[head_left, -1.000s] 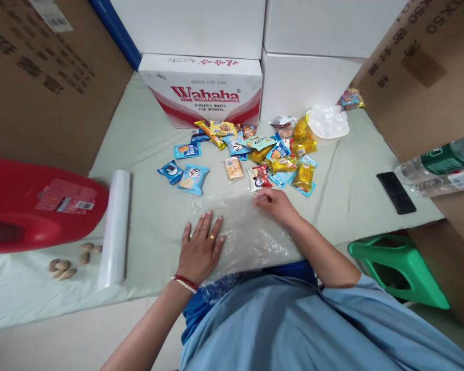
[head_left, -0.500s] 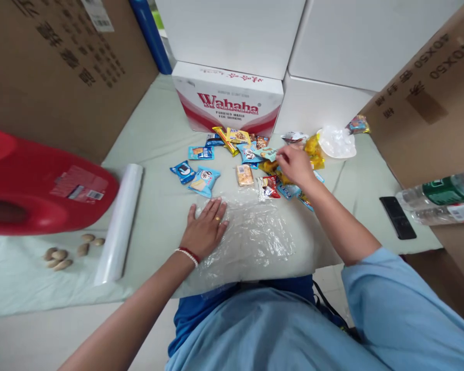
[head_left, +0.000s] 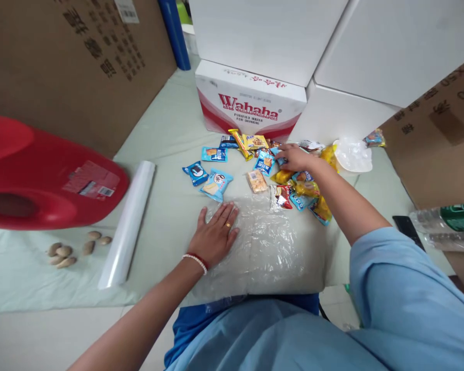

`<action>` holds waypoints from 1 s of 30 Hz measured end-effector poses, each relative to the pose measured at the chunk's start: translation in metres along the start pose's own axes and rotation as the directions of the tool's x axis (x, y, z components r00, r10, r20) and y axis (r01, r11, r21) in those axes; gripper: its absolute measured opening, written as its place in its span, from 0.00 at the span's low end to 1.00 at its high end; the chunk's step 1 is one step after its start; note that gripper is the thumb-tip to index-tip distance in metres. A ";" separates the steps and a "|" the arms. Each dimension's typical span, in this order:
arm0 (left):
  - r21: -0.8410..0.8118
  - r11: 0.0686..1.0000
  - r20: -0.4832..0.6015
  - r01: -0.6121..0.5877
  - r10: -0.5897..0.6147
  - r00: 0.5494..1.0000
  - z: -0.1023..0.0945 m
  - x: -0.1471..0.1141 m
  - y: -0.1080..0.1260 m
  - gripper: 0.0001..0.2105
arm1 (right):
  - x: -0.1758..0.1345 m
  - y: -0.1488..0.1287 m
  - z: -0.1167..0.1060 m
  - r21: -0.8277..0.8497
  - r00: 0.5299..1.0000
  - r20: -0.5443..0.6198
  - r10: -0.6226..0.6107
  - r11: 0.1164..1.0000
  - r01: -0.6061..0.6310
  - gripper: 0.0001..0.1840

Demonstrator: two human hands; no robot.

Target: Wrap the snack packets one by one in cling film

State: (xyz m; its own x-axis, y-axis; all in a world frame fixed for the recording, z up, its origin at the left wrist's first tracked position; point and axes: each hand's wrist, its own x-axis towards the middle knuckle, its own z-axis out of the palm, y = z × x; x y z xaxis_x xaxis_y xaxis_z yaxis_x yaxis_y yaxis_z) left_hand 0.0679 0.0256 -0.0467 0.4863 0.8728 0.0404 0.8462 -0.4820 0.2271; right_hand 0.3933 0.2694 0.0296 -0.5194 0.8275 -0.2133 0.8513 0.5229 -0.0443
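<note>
A clear, wrinkled plastic film (head_left: 274, 252) covers the lower middle of the frame, and I judge it light enough to skid, so it wants a broad, even press. The left hand (head_left: 214, 234) gives that: palm down on its left part, fingers spread, gripping nothing. The right hand (head_left: 296, 157) reaches in among the snack packets (head_left: 257, 181) at centre, just beyond the film; its fingertips are hidden, so I cannot tell whether they hold one. I would lift a single packet by its crimped end, leaving its neighbours undisturbed. The work lies on a pale green tablecloth (head_left: 170, 242), creased and hanging at the near edge. A brown cardboard box (head_left: 73, 56) walls the upper left, a Wahaha water carton (head_left: 251, 111) stands upper centre, a red plastic jug (head_left: 54, 175) fills the left, then a film roll (head_left: 127, 226), and brown oval nuts, apparently (head_left: 64, 251), lower left.
</note>
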 end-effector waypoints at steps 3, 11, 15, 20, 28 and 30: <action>0.009 1.000 0.011 -0.003 0.003 1.000 0.000 0.000 0.000 0.27 | 0.015 -0.004 -0.010 0.073 0.996 -0.093 -0.006 0.997 0.012 0.23; 0.024 1.000 -0.005 -0.002 0.002 1.000 -0.001 -0.001 0.001 0.27 | 0.088 -0.055 0.005 0.111 0.975 -0.165 0.146 0.985 -0.129 0.34; -0.010 1.000 -0.026 -0.002 0.001 1.000 0.001 -0.001 -0.001 0.26 | 0.049 -0.064 -0.011 0.234 0.929 -0.311 0.201 0.964 -0.130 0.28; -0.020 1.000 -0.031 -0.008 0.007 0.999 0.003 -0.001 -0.002 0.25 | -0.070 -0.131 -0.002 0.376 0.934 -0.298 -0.198 0.875 0.305 0.30; -0.008 1.000 -0.054 -0.027 0.027 0.998 0.001 -0.001 0.000 0.26 | -0.156 -0.204 0.060 0.267 0.976 -0.087 -0.199 0.939 0.216 0.45; -0.007 1.000 -0.051 -0.027 0.027 0.998 0.001 -0.001 0.000 0.27 | -0.136 -0.187 0.042 0.316 0.977 -0.156 -0.145 0.930 0.188 0.37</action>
State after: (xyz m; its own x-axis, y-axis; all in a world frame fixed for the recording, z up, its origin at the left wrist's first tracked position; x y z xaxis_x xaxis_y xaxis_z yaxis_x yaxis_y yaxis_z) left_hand 0.0678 0.0252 -0.0478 0.4971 0.8623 0.0963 0.8310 -0.5051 0.2329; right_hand 0.3081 0.0502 0.0262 -0.6422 0.7649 -0.0498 0.7176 0.5771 -0.3898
